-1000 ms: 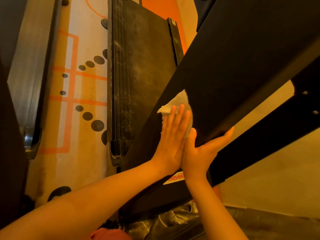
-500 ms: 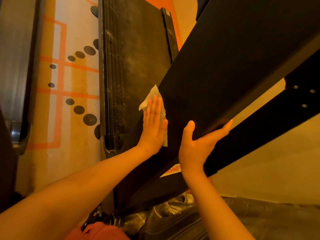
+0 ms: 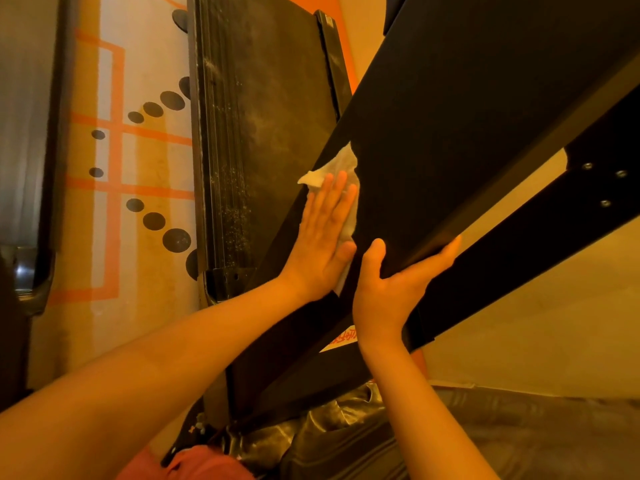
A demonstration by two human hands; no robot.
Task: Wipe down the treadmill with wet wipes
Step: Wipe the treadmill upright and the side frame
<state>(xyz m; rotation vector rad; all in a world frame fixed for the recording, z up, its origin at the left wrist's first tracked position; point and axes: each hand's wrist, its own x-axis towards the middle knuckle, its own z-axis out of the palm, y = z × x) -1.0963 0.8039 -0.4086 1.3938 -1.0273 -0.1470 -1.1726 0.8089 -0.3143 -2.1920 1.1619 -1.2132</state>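
A wide black treadmill panel [image 3: 467, 116] slants from upper right down to the lower middle. My left hand [image 3: 320, 237] lies flat on its left part, fingers straight, pressing a crumpled white wet wipe [image 3: 341, 169] against the surface; the wipe sticks out above and to the right of the fingers. My right hand [image 3: 394, 285] grips the panel's lower edge, thumb on the front face and fingers curled behind. The dusty black running belt [image 3: 273, 116] lies below, beyond the panel.
A second black strut [image 3: 554, 216] with three screws runs parallel on the right. The floor on the left has orange lines and black dots [image 3: 152, 220]. Another machine's frame [image 3: 31, 133] stands at far left. Black plastic sheeting [image 3: 381, 438] lies at the bottom.
My left hand slid left with the wipe half a second ago and has now moved back right and upward, close beside my right hand. My right hand has kept its grip on the panel edge.
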